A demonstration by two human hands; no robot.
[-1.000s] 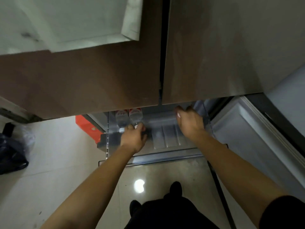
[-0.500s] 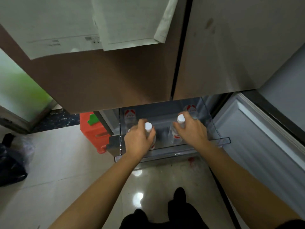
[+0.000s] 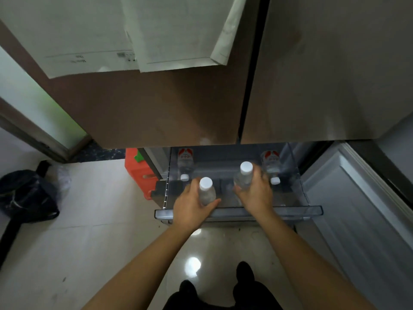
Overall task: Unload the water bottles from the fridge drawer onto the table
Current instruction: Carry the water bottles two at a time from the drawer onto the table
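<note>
Left hand (image 3: 190, 205) grip wrapped round a clear plastic water bottle with white cap (image 3: 206, 191), thumb across the near side, cap pointing up. Right hand (image 3: 254, 194) grip clenched on a second clear plastic bottle with white cap (image 3: 244, 175), held upright, a bit farther in than the left one. Both held bottles sit above the open transparent fridge drawer (image 3: 290, 212), over its middle, near the front lip.

Two more bottles lie flat inside the drawer, caps pointing near: a red-labelled bottle at far left (image 3: 185, 162), and a red-labelled bottle at far right (image 3: 270, 163), just beside the right hand's fingers. Cannot tell if the fingers touch it.

Brown fridge doors (image 3: 156, 108) shut above the drawer, white paper sheets (image 3: 111, 34) stuck on the left door. Lower grey door panel (image 3: 357, 220) open at right. Orange plastic crate (image 3: 138, 171) on the floor left of the drawer, black bag (image 3: 24, 195) at far left. Glossy pale tiled floor (image 3: 89, 242) below, person's dark shoes (image 3: 244, 271) near the bottom edge.
</note>
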